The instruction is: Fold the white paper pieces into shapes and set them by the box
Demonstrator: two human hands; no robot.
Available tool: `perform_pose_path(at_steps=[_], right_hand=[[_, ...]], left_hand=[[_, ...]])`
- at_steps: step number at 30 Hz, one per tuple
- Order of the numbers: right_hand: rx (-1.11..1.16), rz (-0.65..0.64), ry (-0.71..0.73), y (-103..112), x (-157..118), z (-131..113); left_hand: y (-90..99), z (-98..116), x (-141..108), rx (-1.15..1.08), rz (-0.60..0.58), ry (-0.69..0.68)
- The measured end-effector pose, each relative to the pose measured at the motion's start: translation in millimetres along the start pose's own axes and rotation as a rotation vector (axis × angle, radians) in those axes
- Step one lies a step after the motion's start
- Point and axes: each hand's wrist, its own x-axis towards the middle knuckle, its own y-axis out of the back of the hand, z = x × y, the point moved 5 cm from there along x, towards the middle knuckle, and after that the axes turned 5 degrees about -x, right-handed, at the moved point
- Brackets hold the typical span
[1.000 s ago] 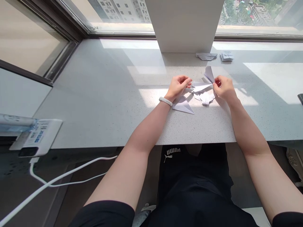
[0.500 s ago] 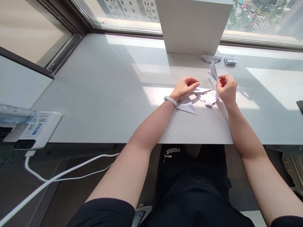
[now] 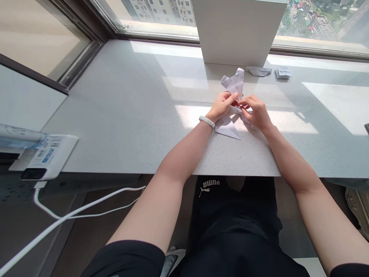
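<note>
Both hands meet over the white table, fingertips close together at the lower end of a folded white paper [image 3: 235, 82] whose broad, curling flaps stand up and away from me. My left hand [image 3: 224, 104], with a white wristband, pinches the paper's base between thumb and fingers. From the right, my right hand [image 3: 257, 112] pinches the same narrow end; its exact grip is partly hidden. A pointed, folded sheet [image 3: 228, 129] lies beside my left wrist. More crumpled white paper [image 3: 245, 116] rests beneath my right hand, mostly covered by it.
Two folded paper pieces, a long one [image 3: 259, 71] and a squarish one [image 3: 283, 72], lie near the tall white box [image 3: 238, 36] by the window. At left, a white device [image 3: 47, 157] with a cable [image 3: 77, 211] sits at the table edge. A dark object touches the right border.
My right hand has moved left with the folded paper to meet my left hand. My left hand now grips it too, and the paper's flaps have turned to face me.
</note>
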Motion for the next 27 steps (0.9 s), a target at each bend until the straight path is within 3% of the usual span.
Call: perform_pose_path(at_steps=[5,10,20,27], right_hand=[[-0.074,0.059,-0.081,18,-7,45],[-0.071,-0.019,-0.19,17,-14,84],[-0.04,-0.092,-0.273,19,-14,80],[0.071,-0.073,-0.207,32,-17,75]], left_hand=[[4.3,-6,4,0.011,0.031,0.026],[11.6,-19,9,0.041,0.053,0.015],[19.5,-27,13,-0.021,0.123,0.007],[18.6,-21,13,-0.035,0.157,0.014]])
